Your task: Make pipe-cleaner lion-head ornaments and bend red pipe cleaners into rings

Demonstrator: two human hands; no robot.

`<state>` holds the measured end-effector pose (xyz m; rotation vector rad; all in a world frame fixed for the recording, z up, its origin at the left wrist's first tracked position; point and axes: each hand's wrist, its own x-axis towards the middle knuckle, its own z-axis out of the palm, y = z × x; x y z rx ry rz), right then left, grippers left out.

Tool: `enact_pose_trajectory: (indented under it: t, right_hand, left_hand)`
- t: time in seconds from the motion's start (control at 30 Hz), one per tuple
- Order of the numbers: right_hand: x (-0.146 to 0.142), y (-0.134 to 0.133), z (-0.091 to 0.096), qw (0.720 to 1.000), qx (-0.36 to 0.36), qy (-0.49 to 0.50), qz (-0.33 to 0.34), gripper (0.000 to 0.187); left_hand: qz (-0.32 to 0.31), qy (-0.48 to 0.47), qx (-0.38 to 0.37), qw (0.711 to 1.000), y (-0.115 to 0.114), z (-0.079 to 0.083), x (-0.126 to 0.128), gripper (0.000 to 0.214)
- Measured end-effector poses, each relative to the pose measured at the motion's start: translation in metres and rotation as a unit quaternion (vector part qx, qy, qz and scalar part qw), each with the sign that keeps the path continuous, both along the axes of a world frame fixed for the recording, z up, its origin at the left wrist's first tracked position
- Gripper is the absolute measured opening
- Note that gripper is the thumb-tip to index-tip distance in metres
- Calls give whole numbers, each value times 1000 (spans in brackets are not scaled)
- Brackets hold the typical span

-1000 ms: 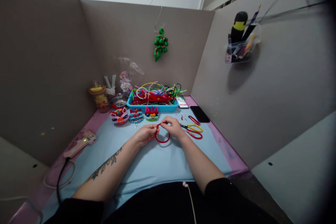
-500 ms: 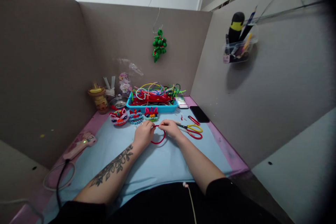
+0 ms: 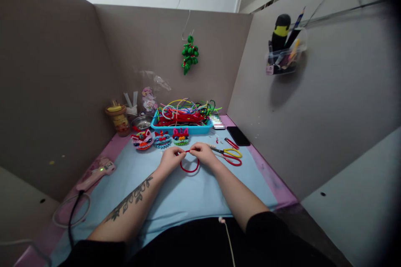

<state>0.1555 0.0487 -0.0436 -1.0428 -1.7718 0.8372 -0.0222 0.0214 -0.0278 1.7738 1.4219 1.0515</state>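
Observation:
A red pipe cleaner [image 3: 189, 171] hangs in a loop between my two hands, over the blue cloth. My left hand [image 3: 172, 158] pinches one part of it, and my right hand [image 3: 202, 153] pinches it just beside, with a short red stretch showing between the fingertips. Beyond my left hand stand small pipe-cleaner animal heads: a pink and red one [image 3: 142, 139], a blue one [image 3: 162, 139] and a red and green one [image 3: 181, 136]. Scissors [image 3: 230, 155] with one yellow and one red handle lie right of my right hand, their blades partly hidden by it.
A blue tray [image 3: 184, 130] of pipe cleaners stands at the back. At right lie a black phone [image 3: 238, 136] and a red-handled tool [image 3: 232, 143]. A pink glue gun [image 3: 95, 174] with its cord is at left. Grey partitions [image 3: 169, 58] enclose the table.
My left wrist has turned slightly, and its fingertips now point more toward my right hand. The red loop hangs rounder and more fully in view between the hands.

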Motion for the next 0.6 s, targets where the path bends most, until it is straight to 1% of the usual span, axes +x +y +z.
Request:
enact_pose_trajectory:
  t: [0.13, 0.23, 0.33, 0.4, 0.47, 0.53, 0.6]
  right_hand:
    - [2, -3, 6, 999, 41, -2, 8, 7]
    - [3, -7, 11, 997, 67, 7, 29, 8]
    - [5, -11, 17, 995, 84, 18, 53, 8]
    - [6, -13, 19, 994, 89, 23, 67, 8]
    - [6, -15, 21, 993, 88, 25, 77, 7]
    - [6, -15, 21, 993, 82, 23, 78, 7]
    - [6, -13, 19, 995, 72, 20, 61, 7]
  left_hand:
    - [-24, -95, -113, 989, 5, -2, -1, 22]
    - [-51, -157, -192, 967, 5, -1, -2, 23]
    - [-96, -198, -253, 942, 2, 4, -3, 24]
    - [-124, -211, -278, 929, -2, 8, -3, 25]
    - [-143, -215, -288, 922, -5, 11, -2, 27]
    - [-150, -214, -282, 923, -7, 12, -2, 28]
    - [-137, -207, -258, 934, -6, 10, -2, 29]
